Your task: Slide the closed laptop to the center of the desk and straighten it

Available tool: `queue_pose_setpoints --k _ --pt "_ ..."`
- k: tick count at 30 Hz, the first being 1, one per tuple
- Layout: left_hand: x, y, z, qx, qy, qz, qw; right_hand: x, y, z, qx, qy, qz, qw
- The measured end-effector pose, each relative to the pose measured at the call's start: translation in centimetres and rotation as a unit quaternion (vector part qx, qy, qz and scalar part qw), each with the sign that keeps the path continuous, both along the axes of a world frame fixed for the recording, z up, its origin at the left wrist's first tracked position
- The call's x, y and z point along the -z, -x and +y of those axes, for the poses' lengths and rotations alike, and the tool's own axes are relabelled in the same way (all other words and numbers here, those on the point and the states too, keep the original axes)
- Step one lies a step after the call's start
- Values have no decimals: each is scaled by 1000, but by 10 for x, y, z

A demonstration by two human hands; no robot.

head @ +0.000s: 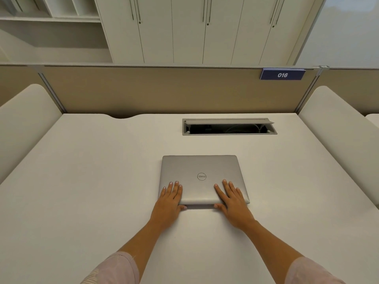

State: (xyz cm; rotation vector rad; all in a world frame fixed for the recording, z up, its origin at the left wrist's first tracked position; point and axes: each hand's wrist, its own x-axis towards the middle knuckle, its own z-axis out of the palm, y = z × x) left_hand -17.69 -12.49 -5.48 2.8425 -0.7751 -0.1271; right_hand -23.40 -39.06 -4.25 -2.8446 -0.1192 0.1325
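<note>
A closed silver laptop [202, 173] lies flat on the white desk [92, 181], near the middle, its edges roughly parallel to the desk's back edge. My left hand [169, 200] rests on the lid's near left corner, fingers flat on top and thumb against the front edge. At the near right corner my right hand [232, 198] lies the same way, fingers spread on the lid, thumb at the front edge. Both hands grip the laptop's front part.
An open cable hatch [229, 127] is set into the desk behind the laptop. A beige partition [164, 91] with a blue "016" sign [282, 74] closes the back. White side panels [24, 119] flank the desk left and right.
</note>
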Motion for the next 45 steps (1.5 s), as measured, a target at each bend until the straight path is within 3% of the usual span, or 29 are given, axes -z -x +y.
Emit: queue_pose_setpoints --k 13,22,28,41,45 --pt "3 -9 1 -16 -5 33 999 -2 -10 -1 5 -17 25 1000" --pt "5 -6 -2 -9 19 21 1000 -3 -10 -3 3 -32 33 999" --pt "9 -1 -6 -25 -22 -3 999 -3 -9 -1 7 -30 31 999" --pt "20 36 -9 -48 22 -52 997 8 25 9 25 0 -22 999" --pt "27 61 -12 -20 65 -53 996 15 51 18 15 -41 -36 998"
